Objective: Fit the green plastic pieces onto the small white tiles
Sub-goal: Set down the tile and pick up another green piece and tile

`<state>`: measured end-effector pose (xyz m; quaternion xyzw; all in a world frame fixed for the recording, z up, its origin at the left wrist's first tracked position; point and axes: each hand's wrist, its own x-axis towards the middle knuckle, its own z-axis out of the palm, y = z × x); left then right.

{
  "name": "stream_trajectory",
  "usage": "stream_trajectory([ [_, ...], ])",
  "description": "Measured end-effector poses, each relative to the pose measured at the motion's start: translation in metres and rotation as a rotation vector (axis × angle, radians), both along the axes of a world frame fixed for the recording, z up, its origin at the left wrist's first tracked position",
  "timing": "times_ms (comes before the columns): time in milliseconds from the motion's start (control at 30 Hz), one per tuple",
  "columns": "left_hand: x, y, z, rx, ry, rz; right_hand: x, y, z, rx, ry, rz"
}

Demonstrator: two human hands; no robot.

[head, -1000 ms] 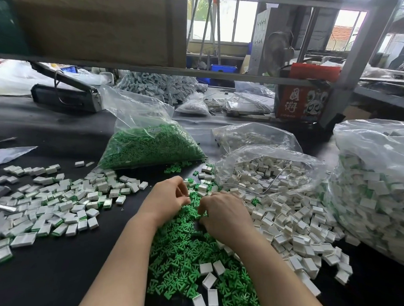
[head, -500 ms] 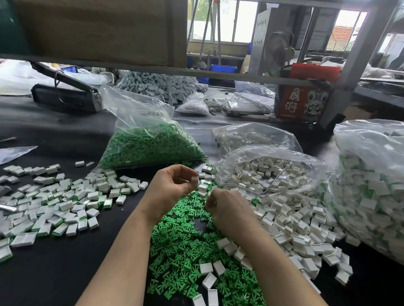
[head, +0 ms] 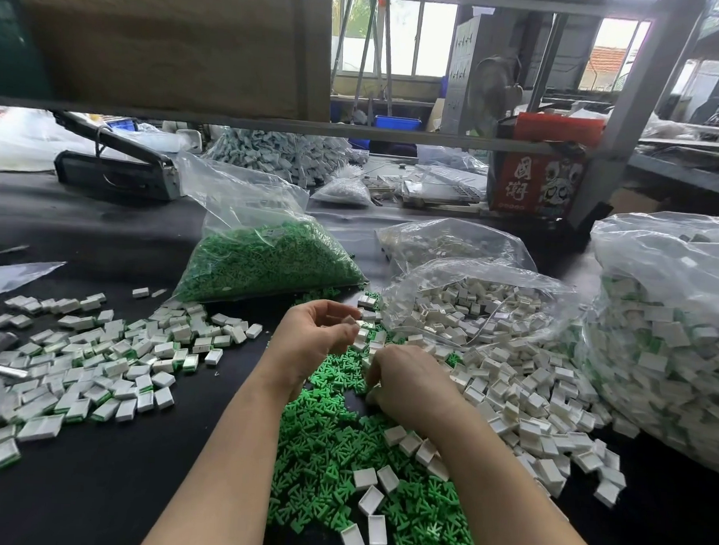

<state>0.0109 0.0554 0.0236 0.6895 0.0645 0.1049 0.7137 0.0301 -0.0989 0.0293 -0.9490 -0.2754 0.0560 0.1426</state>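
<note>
Far to my left on the black counter [head: 92,508] lies the spread of finished tiles [head: 98,368], white caps with green showing at their edges. They look light and rigid, the sort that skate away if nudged.

Behind them stands the clear bag of green plastic pieces [head: 267,260], slack film over a loose heap; I would not lift from it, since the film is slippery and the contents shift.

My left hand [head: 311,340] is raised just above the counter, fingers curled in, pinching a small white tile [head: 352,320] at the fingertips. Whether a green piece is already seated in it I cannot tell.

Below and between my forearms is the loose pile of green pieces [head: 334,436], small forked mouldings, stiff but thin in the prongs. I judge they should be taken by the solid body, not the prongs, and pressed in squarely, because a tilted push could bend or snap one.

My right hand [head: 406,387] is down at the seam where green pile meets white, knuckles up, fingers curled under. Something is probably being picked there, but what it holds is hidden.

Right of it the loose white tiles [head: 529,395] spill from an open bag [head: 472,285]. They are hollow, smooth-sided shells, best held across the two long walls with the open face up. Furthest right, a large full bag [head: 668,327] holds tiles with green in them.
</note>
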Motion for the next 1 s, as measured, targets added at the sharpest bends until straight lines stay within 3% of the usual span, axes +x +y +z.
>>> stream_trajectory([
  [133, 0.002, -0.002, -0.002, -0.041, 0.033, 0.001, 0.003, 0.001, -0.004, 0.162, 0.021, -0.044],
  [267, 0.005, -0.010, -0.003, -0.149, 0.065, 0.018, 0.003, -0.003, 0.003, 0.736, -0.010, -0.154],
  [367, 0.005, -0.019, 0.000, -0.294, 0.102, -0.081, 0.002, -0.008, 0.009, 1.169, 0.137, -0.245],
  [433, 0.004, -0.026, 0.001, -0.378, 0.111, -0.167, 0.001, -0.008, 0.011, 1.339, 0.247, -0.310],
  [600, 0.003, -0.032, 0.005, -0.417, 0.099, -0.180, 0.001, -0.006, 0.012, 1.447, 0.394, -0.357],
  [767, 0.002, -0.030, 0.003, -0.390, 0.072, -0.127, 0.003, -0.007, 0.011, 1.413, 0.476, -0.291],
  [1000, 0.004, -0.022, -0.001, -0.395, 0.044, -0.096, 0.004, -0.016, 0.020, 1.146, 0.340, -0.172],
])
